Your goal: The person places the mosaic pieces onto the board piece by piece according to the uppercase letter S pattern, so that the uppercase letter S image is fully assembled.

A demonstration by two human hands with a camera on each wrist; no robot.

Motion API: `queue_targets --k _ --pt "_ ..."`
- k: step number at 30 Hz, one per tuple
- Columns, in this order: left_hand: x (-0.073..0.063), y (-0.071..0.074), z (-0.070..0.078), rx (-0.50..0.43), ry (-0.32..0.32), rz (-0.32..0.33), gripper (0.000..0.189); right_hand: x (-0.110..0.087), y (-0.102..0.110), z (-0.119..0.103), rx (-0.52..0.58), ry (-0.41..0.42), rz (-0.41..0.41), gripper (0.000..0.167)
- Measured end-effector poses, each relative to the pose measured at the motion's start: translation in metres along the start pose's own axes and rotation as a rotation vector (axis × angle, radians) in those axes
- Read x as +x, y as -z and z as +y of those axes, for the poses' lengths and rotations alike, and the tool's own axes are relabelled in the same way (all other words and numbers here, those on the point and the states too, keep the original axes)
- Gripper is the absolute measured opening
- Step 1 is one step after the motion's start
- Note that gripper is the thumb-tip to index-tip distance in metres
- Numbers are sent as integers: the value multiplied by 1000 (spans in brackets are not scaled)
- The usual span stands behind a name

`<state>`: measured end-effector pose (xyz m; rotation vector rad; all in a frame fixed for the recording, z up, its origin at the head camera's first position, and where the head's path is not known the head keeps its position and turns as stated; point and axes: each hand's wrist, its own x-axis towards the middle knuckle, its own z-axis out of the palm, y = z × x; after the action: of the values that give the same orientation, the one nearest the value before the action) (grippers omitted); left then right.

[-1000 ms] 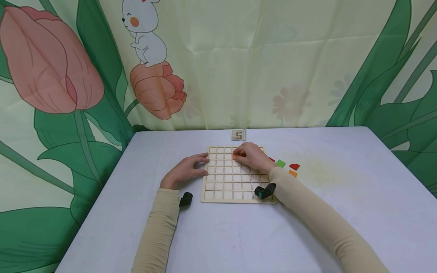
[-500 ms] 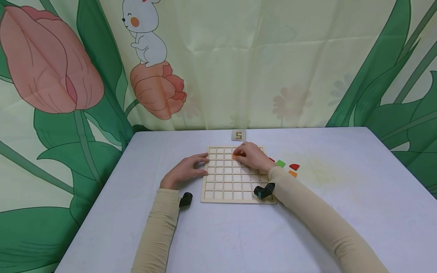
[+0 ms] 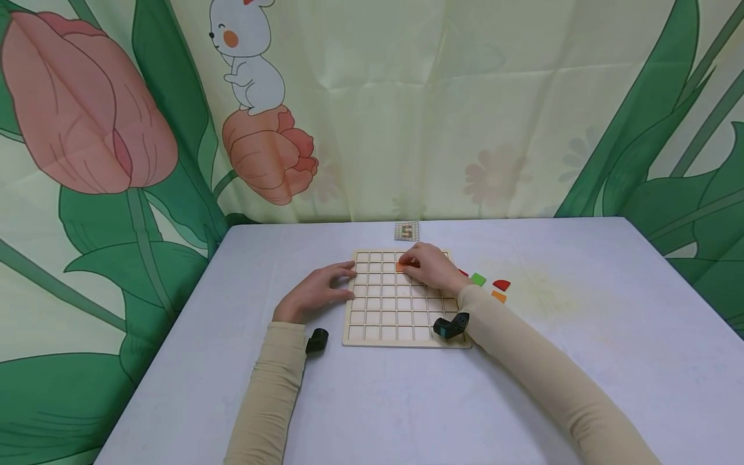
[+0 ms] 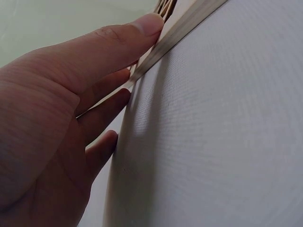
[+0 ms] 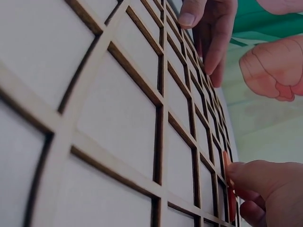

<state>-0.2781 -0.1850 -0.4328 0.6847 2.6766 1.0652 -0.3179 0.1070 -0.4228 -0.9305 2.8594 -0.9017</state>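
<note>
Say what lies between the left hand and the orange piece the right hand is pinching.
Only the wooden grid board's bare cells lie between the left hand and the orange piece; the head view shows this.

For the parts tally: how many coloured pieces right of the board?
4 visible: green piece; red piece to its right; orange piece nearest camera; second red piece partly behind right hand, which may hide more.

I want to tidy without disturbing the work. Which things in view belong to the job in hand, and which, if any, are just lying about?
Seemingly for the job:
wooden grid board
orange piece in the right hand
green piece
red pieces
second orange piece
grid card, probably the pattern

Apparently just around:
printed backdrop
tablecloth
black wrist devices
</note>
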Motion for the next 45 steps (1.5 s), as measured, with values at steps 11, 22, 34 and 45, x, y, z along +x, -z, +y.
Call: queue_targets --k 11,22,34,45 --pt "1 -1 0 17 -11 -5 53 -14 15 8 67 -94 64 29" --pt "2 -1 -1 43 6 -12 53 -57 33 42 93 -227 100 33" --pt "2 -1 -2 40 10 0 53 -88 55 60 87 -377 72 41" --pt "2 -2 -1 32 17 4 52 -97 59 71 53 -340 50 38"
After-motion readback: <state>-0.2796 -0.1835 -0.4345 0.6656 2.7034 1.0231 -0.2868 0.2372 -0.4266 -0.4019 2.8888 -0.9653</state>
